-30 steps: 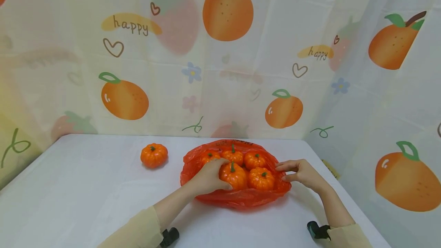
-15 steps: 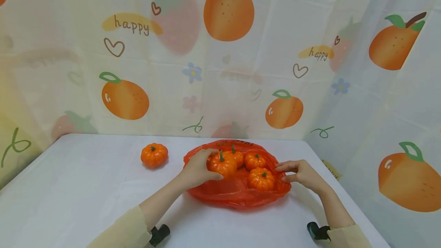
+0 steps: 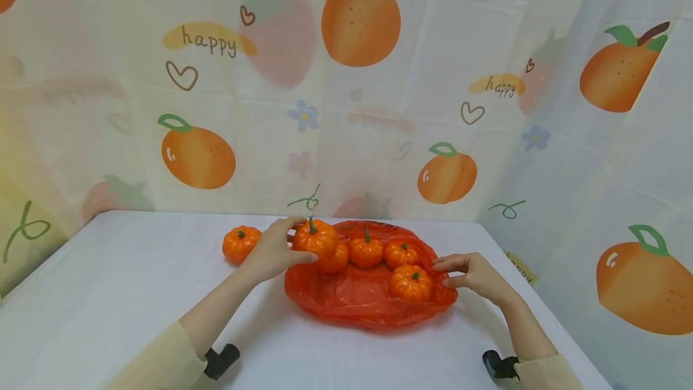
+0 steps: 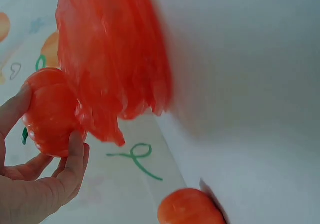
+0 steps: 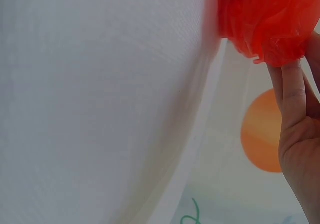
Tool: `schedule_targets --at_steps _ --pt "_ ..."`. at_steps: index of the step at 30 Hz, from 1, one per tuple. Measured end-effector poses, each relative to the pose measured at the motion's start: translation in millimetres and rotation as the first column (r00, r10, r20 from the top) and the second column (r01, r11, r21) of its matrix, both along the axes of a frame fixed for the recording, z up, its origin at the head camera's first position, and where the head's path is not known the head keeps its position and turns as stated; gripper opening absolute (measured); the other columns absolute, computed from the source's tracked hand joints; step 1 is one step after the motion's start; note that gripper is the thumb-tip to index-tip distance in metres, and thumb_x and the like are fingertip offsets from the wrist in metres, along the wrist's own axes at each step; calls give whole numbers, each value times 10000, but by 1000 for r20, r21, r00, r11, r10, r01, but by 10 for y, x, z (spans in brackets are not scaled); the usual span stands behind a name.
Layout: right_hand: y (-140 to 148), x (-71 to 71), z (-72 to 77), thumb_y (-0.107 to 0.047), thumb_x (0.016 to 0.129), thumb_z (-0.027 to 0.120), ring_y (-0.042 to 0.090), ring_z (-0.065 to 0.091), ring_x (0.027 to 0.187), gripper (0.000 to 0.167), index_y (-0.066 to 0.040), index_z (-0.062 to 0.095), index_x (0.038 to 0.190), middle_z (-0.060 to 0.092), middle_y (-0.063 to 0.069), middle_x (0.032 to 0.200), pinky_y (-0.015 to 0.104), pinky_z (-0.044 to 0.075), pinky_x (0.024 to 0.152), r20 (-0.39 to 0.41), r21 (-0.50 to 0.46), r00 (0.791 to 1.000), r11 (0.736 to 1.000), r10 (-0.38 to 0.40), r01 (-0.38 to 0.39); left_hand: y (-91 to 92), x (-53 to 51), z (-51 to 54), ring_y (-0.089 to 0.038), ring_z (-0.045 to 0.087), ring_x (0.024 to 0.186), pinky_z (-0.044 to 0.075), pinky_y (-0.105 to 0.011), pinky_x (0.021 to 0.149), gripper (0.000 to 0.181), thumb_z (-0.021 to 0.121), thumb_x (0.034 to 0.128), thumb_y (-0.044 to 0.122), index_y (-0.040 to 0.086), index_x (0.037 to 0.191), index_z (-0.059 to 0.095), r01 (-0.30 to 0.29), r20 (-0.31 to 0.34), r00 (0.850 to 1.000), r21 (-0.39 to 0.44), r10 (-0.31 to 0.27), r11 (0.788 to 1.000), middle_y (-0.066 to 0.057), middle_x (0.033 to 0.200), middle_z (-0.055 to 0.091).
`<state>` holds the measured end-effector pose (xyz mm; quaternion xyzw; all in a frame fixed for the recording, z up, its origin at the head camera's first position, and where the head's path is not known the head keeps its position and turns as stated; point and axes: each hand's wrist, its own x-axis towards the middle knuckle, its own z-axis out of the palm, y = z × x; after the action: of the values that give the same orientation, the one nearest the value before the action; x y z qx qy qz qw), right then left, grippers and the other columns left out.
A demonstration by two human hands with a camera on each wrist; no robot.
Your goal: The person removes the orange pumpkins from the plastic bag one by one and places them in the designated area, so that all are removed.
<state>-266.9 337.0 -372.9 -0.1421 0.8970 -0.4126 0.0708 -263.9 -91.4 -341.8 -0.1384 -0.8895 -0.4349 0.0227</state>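
Note:
In the head view my left hand (image 3: 272, 253) grips a small orange pumpkin (image 3: 316, 238) with a green stem, held over the left rim of an open red plastic bag (image 3: 357, 294). The left wrist view shows thumb and fingers of the left hand (image 4: 47, 189) around that pumpkin (image 4: 52, 114), beside the bag (image 4: 115, 49). Several more pumpkins (image 3: 411, 283) sit inside the bag. At its right rim my right hand (image 3: 479, 274) pinches the plastic; the right wrist view has the right hand's (image 5: 302, 134) fingers against the bag (image 5: 280, 29).
Another pumpkin (image 3: 239, 244) rests on the white table (image 3: 130, 294) left of the bag, partly behind my left hand; the left wrist view shows it too (image 4: 190, 209). Printed curtains (image 3: 281, 155) hang along the back and right sides.
My left hand has lifted the pumpkin from the bag's front middle and carried it left to the rim. A bare patch of plastic shows there. The right hand has stayed put.

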Motion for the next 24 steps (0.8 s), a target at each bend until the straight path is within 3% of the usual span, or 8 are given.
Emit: schedule_targets --at_steps 8,15,24 --pt "-5 1 3 -95 835 675 445 524 1290 313 -47 733 1139 609 227 1358 320 609 865 -5 6 1000 1000 -1 1 -322 -16 118 -426 549 1218 597 -423 847 780 786 822 276 25 1460 414 -62 -28 998 6 62 998 -216 1441 494" --pt "-23 12 20 -76 836 665 440 519 1304 297 -54 744 1122 616 216 1352 323 608 865 -3 -5 1000 1000 -6 6 -673 -103 178 -444 545 1253 531 -532 986 815 768 838 331 18 1482 379 -149 -28 988 20 149 989 -246 1461 462" --pt "-25 10 18 -82 835 666 458 525 1286 296 -42 744 1117 618 234 1341 330 608 868 -12 7 1000 1000 8 -8 -1008 -106 185 -457 496 1280 509 -547 1012 908 747 847 413 -2 1520 301 -225 13 974 16 225 974 -277 1520 386"
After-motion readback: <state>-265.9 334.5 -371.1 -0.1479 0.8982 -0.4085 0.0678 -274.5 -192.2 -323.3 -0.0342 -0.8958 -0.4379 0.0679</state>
